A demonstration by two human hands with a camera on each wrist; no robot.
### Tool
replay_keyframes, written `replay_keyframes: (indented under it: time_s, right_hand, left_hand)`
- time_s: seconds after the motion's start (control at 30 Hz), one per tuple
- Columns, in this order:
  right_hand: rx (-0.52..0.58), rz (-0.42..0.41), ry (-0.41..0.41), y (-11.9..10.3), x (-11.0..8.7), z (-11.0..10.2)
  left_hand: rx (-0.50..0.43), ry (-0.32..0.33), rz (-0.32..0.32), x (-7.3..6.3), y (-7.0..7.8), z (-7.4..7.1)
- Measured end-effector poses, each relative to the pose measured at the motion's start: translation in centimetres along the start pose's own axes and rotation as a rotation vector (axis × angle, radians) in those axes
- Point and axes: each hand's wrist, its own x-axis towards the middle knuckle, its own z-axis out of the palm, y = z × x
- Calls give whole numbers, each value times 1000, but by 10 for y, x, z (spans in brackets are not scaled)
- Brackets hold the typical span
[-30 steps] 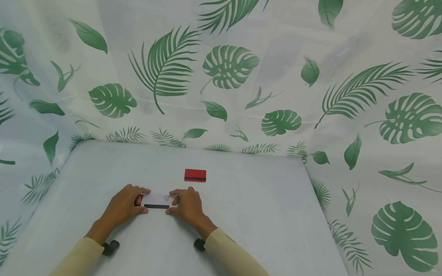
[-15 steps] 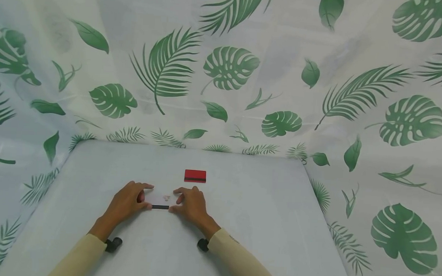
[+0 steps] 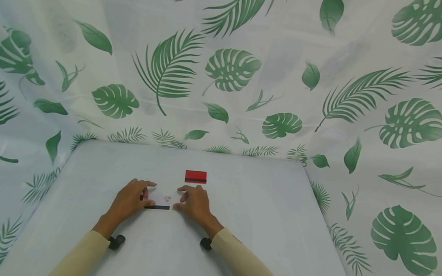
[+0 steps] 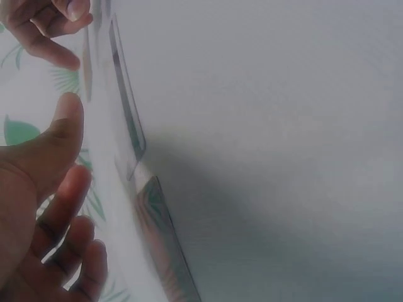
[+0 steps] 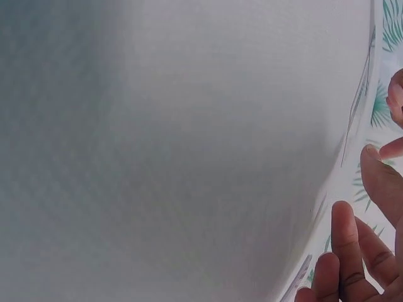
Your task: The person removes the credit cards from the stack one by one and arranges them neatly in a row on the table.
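Observation:
A white card (image 3: 160, 201) with a black stripe along its near edge and a small pinkish print lies on the white table between both hands. My left hand (image 3: 129, 197) is at its left end, index finger extended and thumb overlapping the card's near left corner. Just past the right end is my right hand (image 3: 194, 203), thumb and index finger spread apart, with a small gap to the card. In the left wrist view, the left thumb (image 4: 66, 123) and fingers stand apart. The striped card (image 4: 129, 94) appears there edge-on. A bit of red shows behind the left fingers.
A red card (image 3: 195, 177) with a dark stripe lies farther back on the table (image 3: 258, 220). A leaf-printed white sheet (image 3: 236, 110) hangs behind and along the sides. A glossy flat piece (image 4: 165, 245) lies near the striped card in the left wrist view.
The right hand has shifted right, away from the white card's right edge. The left hand has moved slightly right and farther over the left end. The red card stays put.

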Motion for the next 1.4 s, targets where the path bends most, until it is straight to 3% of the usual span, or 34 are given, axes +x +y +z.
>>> replay_keyframes:
  time_s: [0.37, 0.83, 1.4]
  right_hand:
    - [16, 21, 28, 9, 2, -5]
    - [47, 49, 35, 13, 6, -15]
    - [69, 83, 54, 20, 8, -22]
  left_hand:
    - [2, 25, 23, 9, 7, 1]
    - [20, -3, 3, 20, 15, 3]
    - [-3, 14, 40, 32, 22, 7]
